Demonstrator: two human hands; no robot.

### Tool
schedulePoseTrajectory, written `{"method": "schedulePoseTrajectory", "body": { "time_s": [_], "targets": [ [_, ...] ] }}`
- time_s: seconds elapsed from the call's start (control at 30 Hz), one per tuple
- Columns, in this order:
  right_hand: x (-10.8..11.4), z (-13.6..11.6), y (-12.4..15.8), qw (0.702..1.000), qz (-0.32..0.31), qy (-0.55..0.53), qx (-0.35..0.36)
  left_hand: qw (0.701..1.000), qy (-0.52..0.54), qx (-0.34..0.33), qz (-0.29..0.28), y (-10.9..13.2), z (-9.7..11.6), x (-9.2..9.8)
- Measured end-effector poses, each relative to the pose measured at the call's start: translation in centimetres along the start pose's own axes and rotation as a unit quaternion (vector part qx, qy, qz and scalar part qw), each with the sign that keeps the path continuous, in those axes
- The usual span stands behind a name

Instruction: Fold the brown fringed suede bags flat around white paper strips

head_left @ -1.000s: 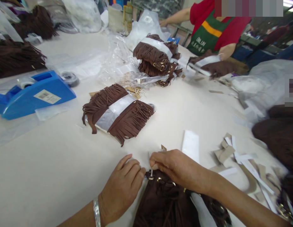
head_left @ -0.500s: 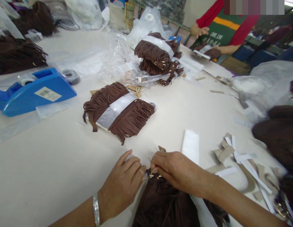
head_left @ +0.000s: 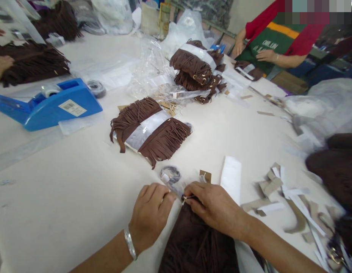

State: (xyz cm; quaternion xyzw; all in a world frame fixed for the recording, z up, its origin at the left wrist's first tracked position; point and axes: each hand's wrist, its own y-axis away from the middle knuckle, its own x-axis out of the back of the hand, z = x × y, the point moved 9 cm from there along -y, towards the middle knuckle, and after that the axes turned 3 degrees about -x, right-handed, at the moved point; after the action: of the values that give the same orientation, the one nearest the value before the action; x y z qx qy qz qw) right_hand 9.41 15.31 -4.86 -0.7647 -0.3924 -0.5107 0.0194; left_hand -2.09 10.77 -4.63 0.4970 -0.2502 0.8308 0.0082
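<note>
A dark brown fringed bag (head_left: 200, 239) lies at the front edge of the table, its lower part cut off by the frame. My right hand (head_left: 211, 206) pinches its top corner, where a small metal fitting shows. Just left of it, my left hand (head_left: 153, 212) has curled fingers, thumb against forefinger; whatever is between them is too small to make out. Beyond the hands lies a grey coil in clear plastic (head_left: 170, 175), reaching toward the bag's corner. A brown card tag (head_left: 205, 176) sticks up behind my right hand.
Another fringed bag with a pale band (head_left: 149, 129) lies ahead. A blue tape dispenser (head_left: 63, 110) stands left, and stacked bags (head_left: 195, 64) sit farther back. Paper and card strips (head_left: 289, 193) litter the right. A co-worker (head_left: 278, 41) stands across the table; another person's hand (head_left: 2, 67) shows far left.
The coil in clear plastic and more of the tag now show beyond my hands. My left fingers have curled in. The co-worker's hands have shifted, and a hand has appeared at far left.
</note>
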Motion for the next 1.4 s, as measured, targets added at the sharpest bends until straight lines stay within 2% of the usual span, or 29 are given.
{"method": "schedulePoseTrajectory", "body": {
  "time_s": [0.1, 0.17, 0.27, 0.33, 0.4, 0.5, 0.57, 0.63, 0.73, 0.8, 0.87, 0.97, 1.03, 1.1, 1.17, 1.23, 1.3, 1.4],
  "targets": [
    [0.0, 0.0, 0.0, 1.000, 0.001, -0.009, 0.002, 0.978, 0.098, 0.103, -0.150, 1.8, 0.0, -2.5],
    [0.1, -0.1, 0.1, 1.000, 0.004, -0.007, 0.002, 0.945, 0.185, 0.180, -0.200, 2.5, -0.2, -3.8],
    [0.1, -0.1, 0.1, 1.000, 0.013, 0.001, 0.004, 0.898, 0.281, 0.275, -0.196, 2.3, -0.7, -5.0],
    [0.0, -0.1, 0.1, 1.000, 0.016, 0.003, 0.007, 0.878, 0.312, 0.315, -0.180, 2.0, -1.1, -5.7],
    [0.0, -0.2, 0.1, 1.000, 0.020, 0.003, 0.010, 0.873, 0.320, 0.327, -0.166, 1.8, -1.2, -6.0],
    [0.1, -0.2, 0.2, 1.000, 0.024, -0.002, 0.013, 0.880, 0.327, 0.307, -0.159, 1.6, -1.0, -5.8],
    [0.2, -0.1, 0.2, 1.000, 0.026, -0.006, 0.013, 0.869, 0.355, 0.305, -0.162, 1.9, -1.0, -5.5],
    [0.3, -0.1, 0.3, 1.000, 0.029, -0.002, 0.012, 0.826, 0.422, 0.330, -0.176, 2.8, -1.3, -5.5],
    [0.4, -0.3, 0.6, 0.999, 0.038, 0.021, 0.013, 0.732, 0.546, 0.355, -0.202, 3.7, -1.3, -5.2],
    [0.9, -1.1, 0.8, 0.996, 0.064, 0.047, 0.030, 0.703, 0.584, 0.352, -0.201, 3.5, -1.4, -4.5],
    [1.3, -2.4, 1.1, 0.992, 0.086, 0.073, 0.064, 0.700, 0.595, 0.347, -0.189, 2.7, -1.7, -3.6],
    [1.5, -4.0, 1.2, 0.988, 0.085, 0.082, 0.099, 0.699, 0.609, 0.330, -0.179, 1.0, -1.4, -2.6],
    [2.1, -3.7, 0.9, 0.992, 0.096, 0.027, 0.075, 0.706, 0.611, 0.320, -0.161, -0.1, -1.3, -2.2],
    [2.9, -1.8, 0.5, 0.987, 0.121, -0.110, 0.006, 0.729, 0.593, 0.327, -0.103, -0.8, -1.8, -1.7],
    [2.9, 0.7, 0.2, 0.946, 0.128, -0.288, -0.074, 0.755, 0.560, 0.336, -0.057, -1.1, -2.1, -1.6],
    [2.2, 2.4, 0.0, 0.890, 0.111, -0.427, -0.119, 0.780, 0.528, 0.330, -0.063, -1.3, -1.5, -2.2],
    [1.6, 2.9, -0.2, 0.852, 0.092, -0.499, -0.130, 0.799, 0.505, 0.315, -0.090, -1.6, -0.6, -3.1],
    [1.3, 3.4, -0.1, 0.838, 0.093, -0.520, -0.134, 0.802, 0.499, 0.317, -0.087, -1.9, -0.3, -3.9]
  ]
}}
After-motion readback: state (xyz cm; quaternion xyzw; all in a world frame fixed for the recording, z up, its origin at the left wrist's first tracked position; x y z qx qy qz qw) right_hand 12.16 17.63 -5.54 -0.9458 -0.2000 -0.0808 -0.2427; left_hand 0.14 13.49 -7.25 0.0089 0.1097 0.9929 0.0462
